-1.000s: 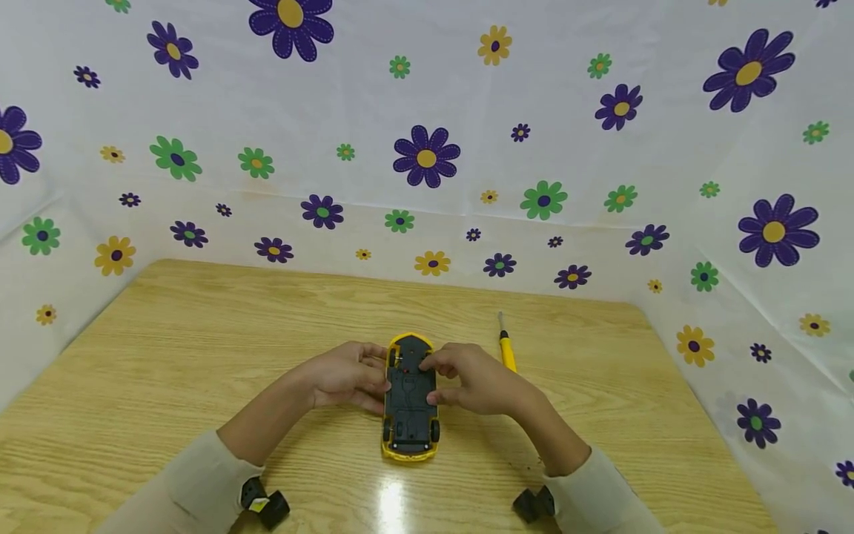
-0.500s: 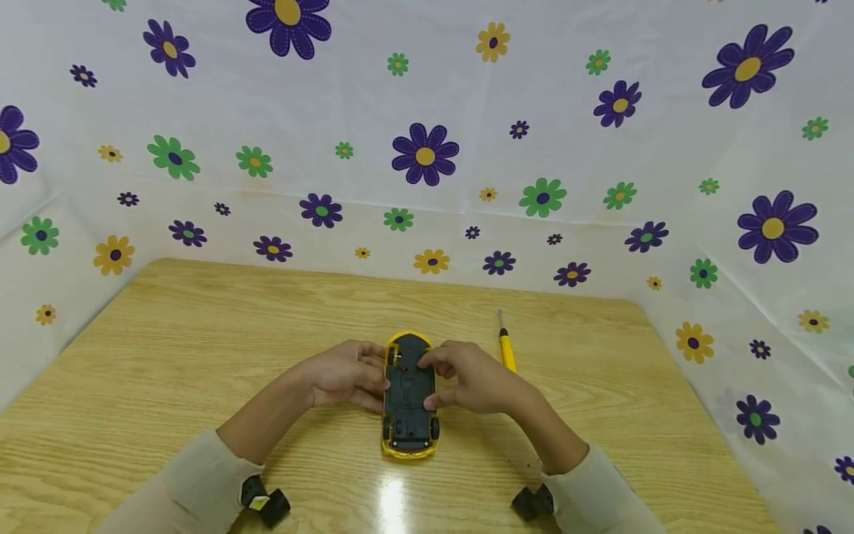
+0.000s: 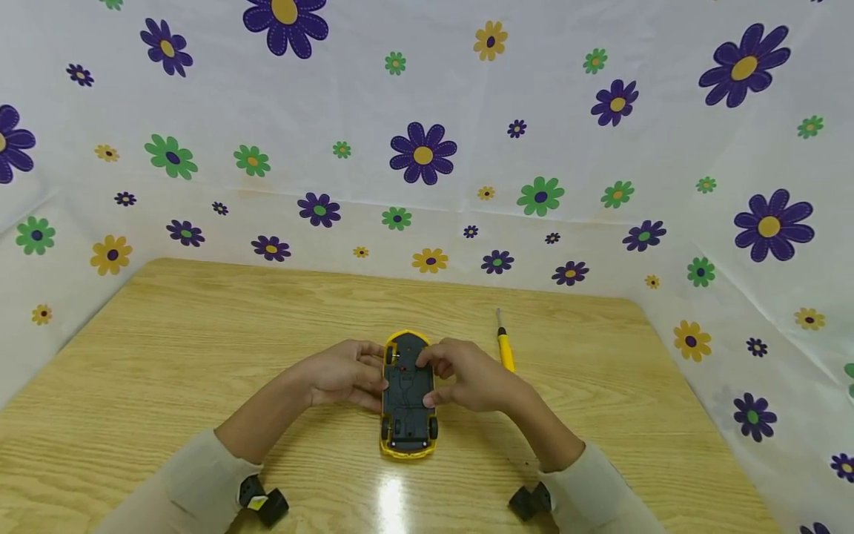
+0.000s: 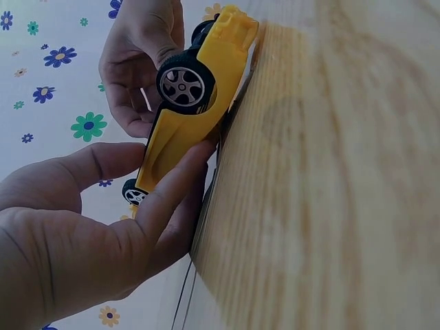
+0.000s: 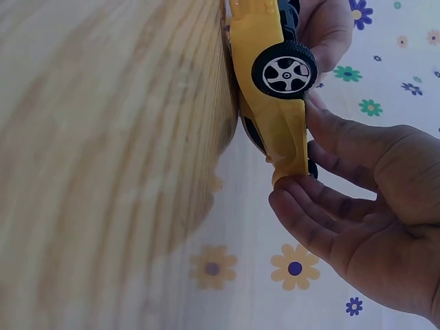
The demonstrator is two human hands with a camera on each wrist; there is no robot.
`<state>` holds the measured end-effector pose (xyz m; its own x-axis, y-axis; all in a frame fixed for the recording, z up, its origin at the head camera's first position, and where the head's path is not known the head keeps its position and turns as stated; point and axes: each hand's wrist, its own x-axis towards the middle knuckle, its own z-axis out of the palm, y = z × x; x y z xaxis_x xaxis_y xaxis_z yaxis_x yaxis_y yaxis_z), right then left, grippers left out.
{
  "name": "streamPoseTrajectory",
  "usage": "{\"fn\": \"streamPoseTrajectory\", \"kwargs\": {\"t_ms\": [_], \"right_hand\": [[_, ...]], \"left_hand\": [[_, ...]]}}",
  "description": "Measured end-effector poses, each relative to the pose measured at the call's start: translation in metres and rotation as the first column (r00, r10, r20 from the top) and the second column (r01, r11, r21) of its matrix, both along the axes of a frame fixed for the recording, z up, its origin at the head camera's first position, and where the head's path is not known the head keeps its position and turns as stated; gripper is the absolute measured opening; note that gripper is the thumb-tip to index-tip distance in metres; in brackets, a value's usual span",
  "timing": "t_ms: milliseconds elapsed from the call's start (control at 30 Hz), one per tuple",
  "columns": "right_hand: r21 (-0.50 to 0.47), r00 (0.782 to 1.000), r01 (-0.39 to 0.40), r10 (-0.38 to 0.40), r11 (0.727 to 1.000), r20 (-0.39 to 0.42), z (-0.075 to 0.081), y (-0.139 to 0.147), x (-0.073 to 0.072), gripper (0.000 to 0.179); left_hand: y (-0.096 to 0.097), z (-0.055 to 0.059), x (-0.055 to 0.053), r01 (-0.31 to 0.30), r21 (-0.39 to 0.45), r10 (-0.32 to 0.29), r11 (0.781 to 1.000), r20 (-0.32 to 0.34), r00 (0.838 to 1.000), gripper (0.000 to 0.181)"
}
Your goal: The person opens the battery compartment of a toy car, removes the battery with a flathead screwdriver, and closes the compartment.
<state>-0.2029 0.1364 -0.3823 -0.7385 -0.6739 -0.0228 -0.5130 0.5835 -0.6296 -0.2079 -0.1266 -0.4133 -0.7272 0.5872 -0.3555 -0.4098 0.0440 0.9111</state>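
A yellow toy car [image 3: 408, 406] lies upside down on the table, its black underside and wheels facing up. My left hand [image 3: 343, 374] grips its left side, with the thumb at the underside's edge and fingers along the body in the left wrist view. On the car's other side, my right hand [image 3: 477, 376] holds it near the far end. The right thumb touches the underside's edge and an index fingertip rests on the underside. In the right wrist view, other right fingers [image 5: 302, 206] lie against the yellow body [image 5: 275, 130].
A screwdriver [image 3: 505, 348] with a yellow handle lies on the wooden table [image 3: 267, 319], just beyond my right hand. White cloth [image 3: 373, 89] printed with flowers hangs behind the table and at both sides. Each sleeve carries a black wrist camera [image 3: 263, 501].
The whole head view shifts very slightly. Both hands keep their hold on the car, and the right thumb has moved a little along its edge.
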Motion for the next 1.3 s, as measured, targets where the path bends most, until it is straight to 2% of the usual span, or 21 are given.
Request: {"fn": "streamPoseTrajectory", "kwargs": {"t_ms": [633, 1100, 1300], "right_hand": [[0.003, 1.0, 0.017, -0.017, 1.0, 0.003, 0.0, -0.0032, 0.0007, 0.043], [-0.021, 1.0, 0.027, -0.027, 0.999, 0.007, 0.0009, -0.0029, 0.0028, 0.044], [-0.018, 0.998, 0.054, -0.055, 0.998, -0.008, 0.002, -0.0032, 0.0048, 0.044]], "left_hand": [[-0.0021, 0.0025, 0.002, 0.004, 0.015, -0.004, 1.0, -0.003, 1.0, 0.075], [-0.0016, 0.0, -0.001, 0.014, 0.016, -0.014, 1.0, -0.015, 1.0, 0.065], [-0.0014, -0.0001, -0.0002, 0.013, 0.022, -0.013, 1.0, -0.012, 1.0, 0.067]]}}
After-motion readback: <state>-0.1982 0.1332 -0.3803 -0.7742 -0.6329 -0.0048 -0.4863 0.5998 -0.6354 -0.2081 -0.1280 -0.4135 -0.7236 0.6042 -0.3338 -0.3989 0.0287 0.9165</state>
